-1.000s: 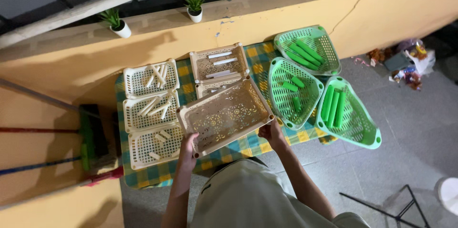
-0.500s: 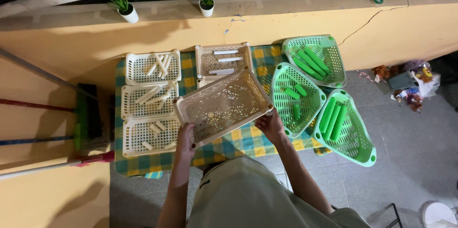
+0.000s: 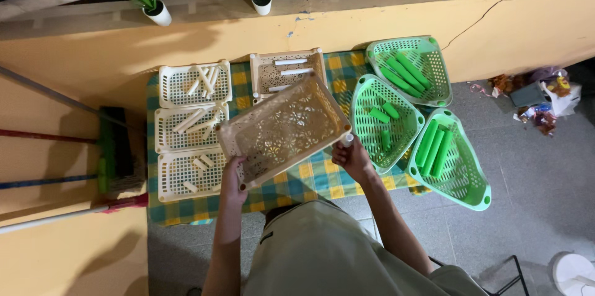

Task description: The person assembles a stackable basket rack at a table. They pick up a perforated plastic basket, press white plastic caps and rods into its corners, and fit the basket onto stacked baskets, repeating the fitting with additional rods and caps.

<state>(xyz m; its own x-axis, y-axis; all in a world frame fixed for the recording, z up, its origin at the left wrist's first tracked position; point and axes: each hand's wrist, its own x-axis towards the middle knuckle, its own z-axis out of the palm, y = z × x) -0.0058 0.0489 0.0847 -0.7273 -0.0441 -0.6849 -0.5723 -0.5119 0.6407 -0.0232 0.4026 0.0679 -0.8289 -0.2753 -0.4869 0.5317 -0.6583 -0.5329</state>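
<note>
A lifted beige tray (image 3: 282, 130) at frame centre hides the checked tabletop (image 3: 322, 175) beneath it and the lower part of the beige basket (image 3: 286, 73) behind. The left hand (image 3: 232, 179) shows only fingers curled under the tray's near corner. A small white piece (image 3: 348, 140) pokes from the right hand (image 3: 352, 158), too small to identify. Broom handles (image 3: 49, 136) run off the left edge; a white object (image 3: 575, 274) is cut by the lower right corner.
</note>
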